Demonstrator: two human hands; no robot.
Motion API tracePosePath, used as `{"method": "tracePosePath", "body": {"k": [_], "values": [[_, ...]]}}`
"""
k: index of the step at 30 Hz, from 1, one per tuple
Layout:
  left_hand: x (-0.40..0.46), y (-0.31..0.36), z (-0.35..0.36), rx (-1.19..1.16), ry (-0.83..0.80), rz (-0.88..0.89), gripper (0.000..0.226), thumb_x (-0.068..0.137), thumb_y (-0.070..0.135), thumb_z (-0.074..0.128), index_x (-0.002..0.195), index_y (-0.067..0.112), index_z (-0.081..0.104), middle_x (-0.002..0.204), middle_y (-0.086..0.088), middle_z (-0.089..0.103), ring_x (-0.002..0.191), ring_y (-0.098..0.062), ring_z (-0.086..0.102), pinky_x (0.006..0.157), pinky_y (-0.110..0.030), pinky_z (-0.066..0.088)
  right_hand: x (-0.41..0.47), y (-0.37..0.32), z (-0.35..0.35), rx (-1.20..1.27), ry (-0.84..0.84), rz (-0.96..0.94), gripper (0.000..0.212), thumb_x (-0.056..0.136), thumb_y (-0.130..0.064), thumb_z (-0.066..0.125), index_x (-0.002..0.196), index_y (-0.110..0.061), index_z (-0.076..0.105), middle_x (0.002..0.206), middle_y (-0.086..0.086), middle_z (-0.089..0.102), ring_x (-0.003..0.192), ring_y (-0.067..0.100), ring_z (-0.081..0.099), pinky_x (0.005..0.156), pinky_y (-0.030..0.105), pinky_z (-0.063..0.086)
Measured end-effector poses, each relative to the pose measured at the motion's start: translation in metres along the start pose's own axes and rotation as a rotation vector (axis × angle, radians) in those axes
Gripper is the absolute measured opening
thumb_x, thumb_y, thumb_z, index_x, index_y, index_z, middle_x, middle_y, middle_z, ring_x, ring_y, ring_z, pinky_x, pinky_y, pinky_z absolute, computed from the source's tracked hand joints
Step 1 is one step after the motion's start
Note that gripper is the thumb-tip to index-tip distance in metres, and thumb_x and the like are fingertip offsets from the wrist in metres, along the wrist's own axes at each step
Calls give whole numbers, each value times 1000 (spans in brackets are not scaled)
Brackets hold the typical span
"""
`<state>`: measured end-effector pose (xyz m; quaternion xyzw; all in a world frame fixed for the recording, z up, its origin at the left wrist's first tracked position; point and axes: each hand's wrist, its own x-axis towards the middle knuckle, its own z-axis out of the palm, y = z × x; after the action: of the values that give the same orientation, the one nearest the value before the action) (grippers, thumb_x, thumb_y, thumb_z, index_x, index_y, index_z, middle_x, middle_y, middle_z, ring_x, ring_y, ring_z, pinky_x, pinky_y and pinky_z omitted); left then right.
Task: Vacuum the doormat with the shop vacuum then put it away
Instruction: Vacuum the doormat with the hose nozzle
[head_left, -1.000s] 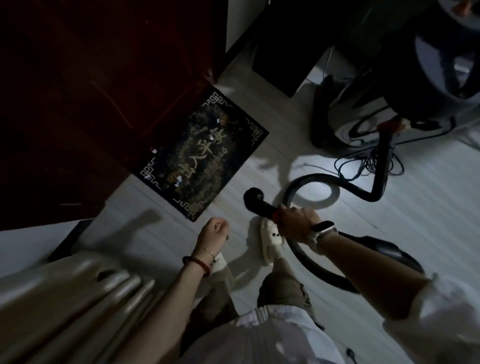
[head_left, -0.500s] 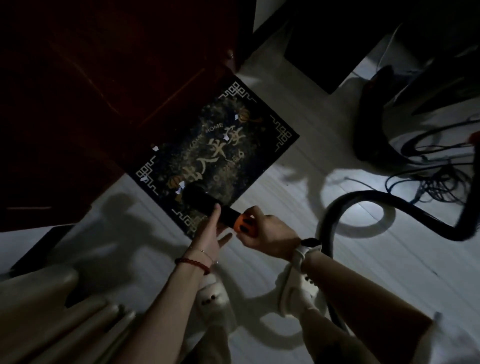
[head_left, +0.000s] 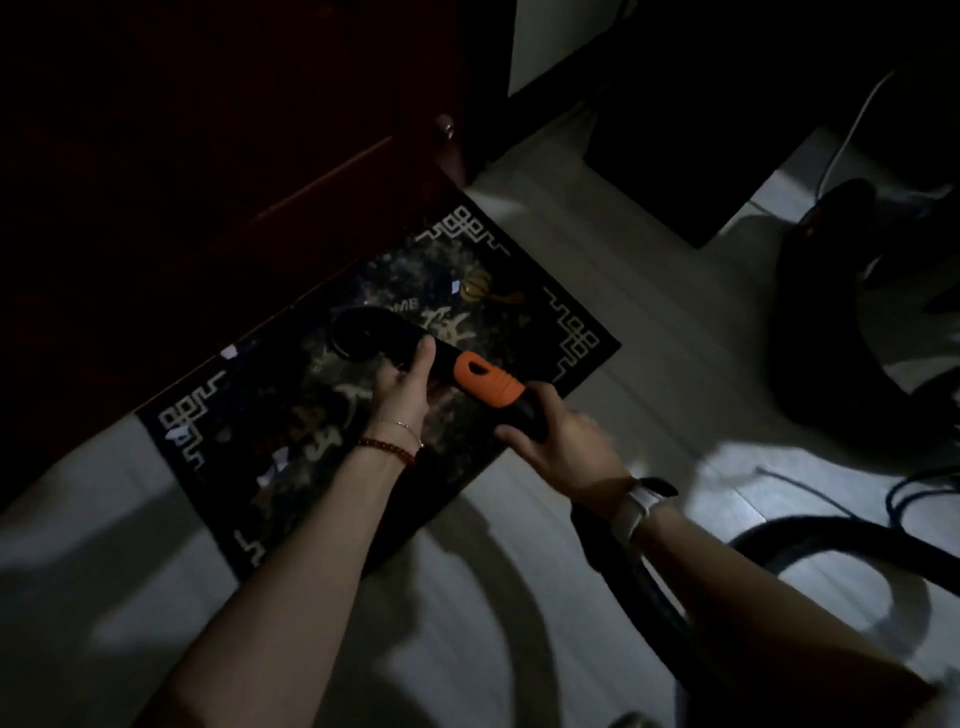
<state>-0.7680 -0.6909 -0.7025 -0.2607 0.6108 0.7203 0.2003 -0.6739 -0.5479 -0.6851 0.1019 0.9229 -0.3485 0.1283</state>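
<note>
Two hands hold the vacuum nozzle (head_left: 375, 338) over the doormat (head_left: 524, 332) in a dim room. The left hand (head_left: 402, 387) is wrapped around the black front part of the nozzle, fingers curled on it just behind its round mouth, with a red bead bracelet (head_left: 387, 451) and a thin chain on the wrist. The right hand (head_left: 558, 441) is closed around the black handle just behind the orange collar (head_left: 480, 383), and a pale watch (head_left: 635, 512) sits on that wrist. The nozzle mouth is low over the middle of the doormat, near its pale lettering; whether it touches the pile cannot be told. The doormat is dark with light key-pattern corners and lies on the pale floor (head_left: 649, 322), its far long edge against a dark red door (head_left: 208, 156). A few small white scraps (head_left: 280, 457) lie on the mat. The black hose (head_left: 639, 582) runs back under the right forearm and loops away across the floor to the right. A dark bulky shape (head_left: 831, 322) stands at the right, too dim to make out, with thin cables (head_left: 904, 493) on the floor near it.
</note>
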Motion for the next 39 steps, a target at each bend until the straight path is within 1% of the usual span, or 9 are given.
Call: {"method": "tracePosePath", "body": {"k": [5, 7, 10, 13, 18, 23, 29, 35, 39], "values": [[30, -33, 33, 372, -209, 165, 30, 93, 23, 53, 118, 9, 48, 92, 2, 55, 91, -18, 55, 81, -31, 48, 30, 72, -14, -3, 88, 9, 44, 87, -41, 56, 122, -16, 48, 98, 13, 67, 87, 30, 63, 63, 32, 40], [33, -64, 32, 671, -277, 212, 35, 92, 20, 52, 125, 10, 45, 108, -7, 55, 102, -21, 52, 84, -25, 43, 25, 102, -18, -15, 114, 69, 41, 87, -39, 57, 120, -16, 50, 95, 12, 68, 85, 31, 63, 65, 35, 44], [32, -104, 14, 1299, -265, 234, 60, 93, 36, 48, 144, 16, 25, 149, -10, 27, 135, -27, 29, 111, -36, 28, 14, 131, -25, -8, 251, 170, 38, 87, -35, 58, 115, -11, 50, 92, 16, 67, 83, 38, 62, 61, 34, 39], [21, -130, 1, 1696, -293, 235, 65, 94, 47, 38, 148, 25, 8, 156, 1, 5, 142, -26, 10, 112, -45, 18, 12, 136, -25, -76, 301, 236, 38, 89, -36, 55, 117, -13, 46, 91, 18, 66, 78, 40, 60, 60, 32, 35], [18, -145, -5, 1819, -272, 240, 64, 94, 47, 35, 148, 28, 7, 157, 4, 1, 144, -20, 2, 113, -48, 12, 7, 126, 0, -269, 196, 118, 42, 92, -39, 46, 124, -12, 38, 86, 10, 66, 56, 25, 49, 49, 28, 31], [22, -144, -7, 1896, -270, 254, 57, 95, 42, 33, 147, 28, 14, 157, 4, 4, 143, -20, 6, 110, -49, 15, 19, 113, -21, -220, 94, 26, 65, 91, -37, 50, 144, -25, 14, 114, 12, 60, 87, 31, 60, 65, 33, 41], [25, -146, -12, 1897, -271, 293, 57, 94, 44, 34, 146, 31, 15, 157, 5, 4, 143, -18, 6, 110, -49, 15, 67, 109, -32, -209, 16, 64, 47, 88, -37, 56, 125, -14, 39, 109, 17, 60, 91, 34, 59, 67, 35, 40], [33, -143, -25, 1926, -309, 453, 55, 95, 42, 37, 146, 34, 17, 155, 4, 12, 140, -22, 12, 110, -50, 17, 67, 133, -5, 60, 150, 242, 49, 87, -45, 53, 123, -14, 39, 104, 20, 64, 81, 41, 63, 71, 50, 54], [37, -144, -31, 1908, -348, 478, 56, 94, 43, 41, 145, 35, 19, 155, 4, 13, 141, -22, 11, 110, -49, 16, 44, 122, 3, -68, 69, 108, 41, 88, -42, 53, 121, -19, 42, 103, 14, 64, 89, 37, 61, 73, 40, 49]]}}
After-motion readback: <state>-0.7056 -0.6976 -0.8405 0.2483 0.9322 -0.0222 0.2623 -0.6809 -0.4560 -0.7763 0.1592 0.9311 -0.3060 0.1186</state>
